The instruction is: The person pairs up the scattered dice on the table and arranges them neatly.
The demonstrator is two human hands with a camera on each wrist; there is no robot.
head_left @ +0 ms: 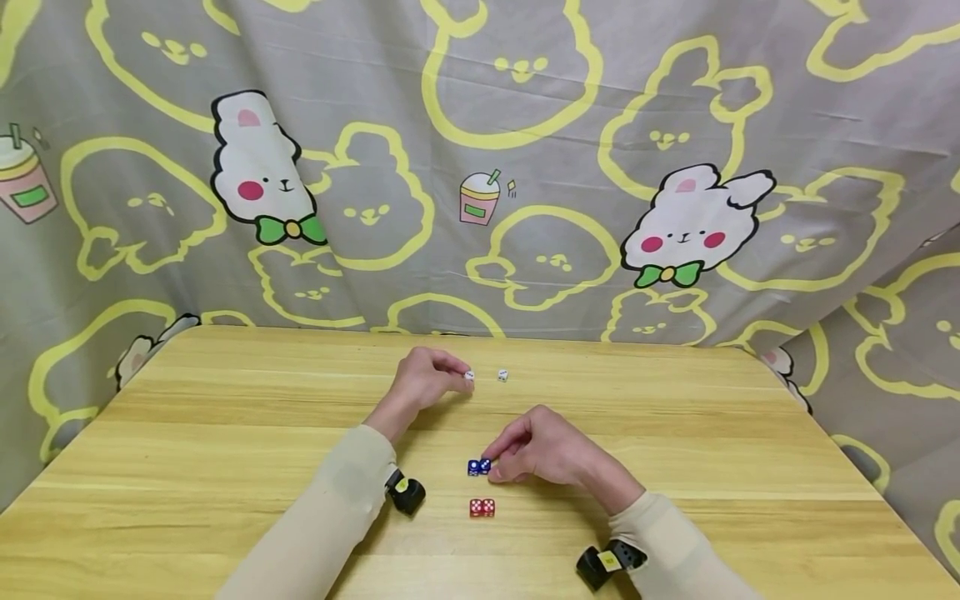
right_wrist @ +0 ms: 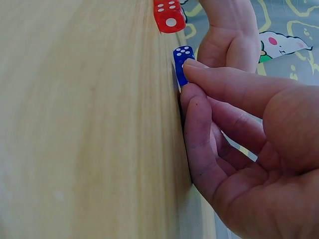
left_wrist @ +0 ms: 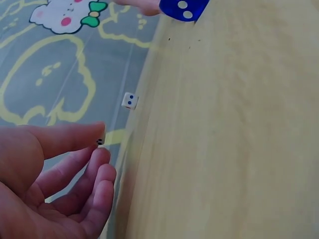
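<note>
At the far part of the table, my left hand point(head_left: 422, 382) pinches a white die point(head_left: 469, 376) between thumb and fingertips. A second white die point(head_left: 502, 376) sits a short gap to its right; the left wrist view shows two dark pips on this white die point(left_wrist: 130, 100). Closer in, my right hand point(head_left: 546, 448) has thumb and index finger on the right-hand blue die point(head_left: 486, 466), pinching it. Another blue die point(head_left: 473, 467) stands side by side with it. Fingertips hide part of both pinched dice.
Two red dice, a left one point(head_left: 476, 507) and a right one point(head_left: 489, 507), stand side by side in front of the blue pair. All rests on a wooden table point(head_left: 187, 467). A patterned grey curtain point(head_left: 450, 275) hangs behind the far edge.
</note>
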